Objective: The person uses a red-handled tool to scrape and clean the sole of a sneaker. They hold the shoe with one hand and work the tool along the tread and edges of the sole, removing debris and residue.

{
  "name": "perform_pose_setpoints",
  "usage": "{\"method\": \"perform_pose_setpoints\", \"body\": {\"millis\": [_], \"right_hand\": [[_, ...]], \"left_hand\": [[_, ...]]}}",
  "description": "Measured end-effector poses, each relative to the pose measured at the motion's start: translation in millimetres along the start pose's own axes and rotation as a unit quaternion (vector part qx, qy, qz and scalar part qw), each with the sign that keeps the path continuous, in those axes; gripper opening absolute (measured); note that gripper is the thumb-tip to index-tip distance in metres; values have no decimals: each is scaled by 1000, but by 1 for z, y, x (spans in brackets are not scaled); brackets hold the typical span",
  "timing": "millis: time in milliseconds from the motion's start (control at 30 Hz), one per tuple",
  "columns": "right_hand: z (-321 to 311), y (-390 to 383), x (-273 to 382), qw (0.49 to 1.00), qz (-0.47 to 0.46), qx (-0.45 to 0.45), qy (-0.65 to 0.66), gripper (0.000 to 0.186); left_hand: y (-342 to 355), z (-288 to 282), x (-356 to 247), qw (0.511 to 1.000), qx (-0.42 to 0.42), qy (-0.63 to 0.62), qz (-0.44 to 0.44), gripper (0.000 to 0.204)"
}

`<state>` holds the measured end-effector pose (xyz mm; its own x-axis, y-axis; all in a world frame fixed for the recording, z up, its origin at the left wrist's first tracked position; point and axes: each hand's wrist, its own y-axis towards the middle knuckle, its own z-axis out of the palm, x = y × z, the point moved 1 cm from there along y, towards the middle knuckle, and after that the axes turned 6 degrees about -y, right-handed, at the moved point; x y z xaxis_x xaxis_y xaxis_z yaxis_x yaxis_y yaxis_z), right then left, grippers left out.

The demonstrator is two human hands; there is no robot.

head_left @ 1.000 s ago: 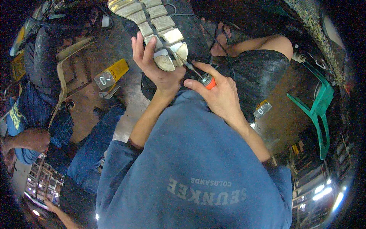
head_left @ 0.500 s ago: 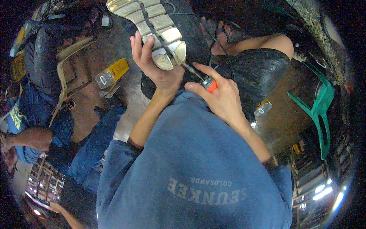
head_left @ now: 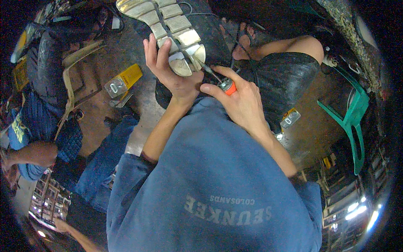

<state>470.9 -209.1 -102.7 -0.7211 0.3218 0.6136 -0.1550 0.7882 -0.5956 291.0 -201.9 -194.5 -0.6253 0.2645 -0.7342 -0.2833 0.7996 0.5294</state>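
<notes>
A shoe (head_left: 178,22) with a pale, worn, blocky sole is held sole up at the top middle. My left hand (head_left: 178,77) is closed around its heel end, fingers along the left edge and the rest partly hidden behind the sole. My right hand (head_left: 243,101) grips an orange-and-clear-handled awl (head_left: 228,87), its thumb and forefinger about the handle. The thin metal shaft points up and left to the edge of the heel, close to my left hand. Whether its tip is in the sole or only against it, I cannot tell.
My bare knee (head_left: 310,47) and dark shorts lie right of the hands; a dark cord runs beside the shoe. Yellow-and-grey boxes (head_left: 122,80) lie on the floor. A green plastic chair (head_left: 352,113) stands at right. Another person's arm (head_left: 35,153) is at far left.
My right hand and the awl have shifted slightly left, its thumb now nearer my left hand. The shoe has barely moved in my left hand.
</notes>
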Motion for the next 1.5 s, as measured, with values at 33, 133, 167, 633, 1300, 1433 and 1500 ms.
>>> {"method": "perform_pose_setpoints", "body": {"millis": [33,133,167,633,1300,1433,1500], "right_hand": [[0,0,0,1000,1,-1,-5,72],[-2,-4,-2,1000,6,13,-19,71],[-3,-5,-2,1000,7,18,-21,71],[-5,-1,2,1000,13,25,-7,72],[-14,-12,-3,997,11,59,-56,72],[-14,-12,-6,996,12,69,-53,71],[-13,-12,-5,997,-2,54,-50,70]], "left_hand": [[0,1,0,1000,-3,-1,0,91],[-1,3,1,1000,-13,-5,-1,90],[-1,3,2,1000,-12,-4,-3,90],[1,1,1,1000,-9,9,6,88],[5,1,-3,1000,-3,1,-7,86],[4,-1,-4,1000,4,3,-13,87],[5,-1,-3,1000,4,2,-11,87]]}}
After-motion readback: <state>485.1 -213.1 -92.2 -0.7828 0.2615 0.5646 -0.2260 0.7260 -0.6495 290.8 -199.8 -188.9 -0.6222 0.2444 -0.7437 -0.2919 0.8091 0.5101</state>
